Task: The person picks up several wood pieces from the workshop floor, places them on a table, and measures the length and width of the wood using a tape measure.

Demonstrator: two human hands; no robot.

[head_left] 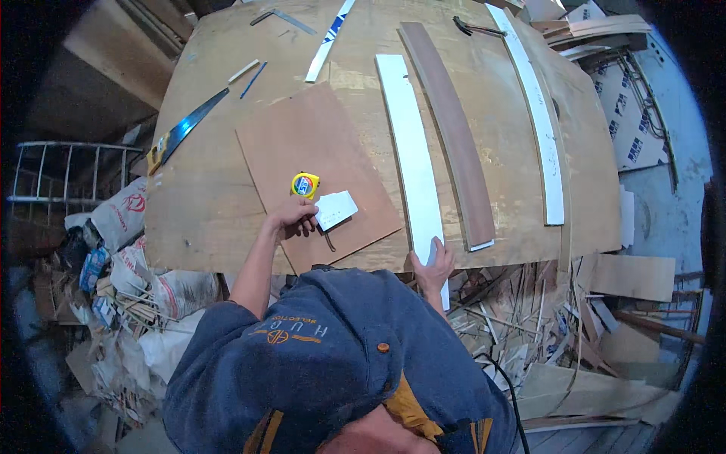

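My left hand [293, 215], fingers bent, pinches the left edge of a small white piece [336, 209] with faint marks on it. Whether that piece is paper or thin board, I cannot tell. It lies above a brown plywood panel [321, 140]. A yellow tape measure [305, 185] sits on the panel just beyond this hand, and a thin dark stick [330, 241] lies below the white piece. My right hand [435, 266] grips the near end of a long white board [412, 144], which sticks out past the table's front edge.
To the right lie a brown board [451, 136], another white strip [533, 113] and a hammer [478, 29]. Leftward are a handsaw [185, 132], a blue pencil [253, 80] and a metal square [283, 18]. Sacks [185, 291] and wood scraps [522, 303] crowd the floor around the table.
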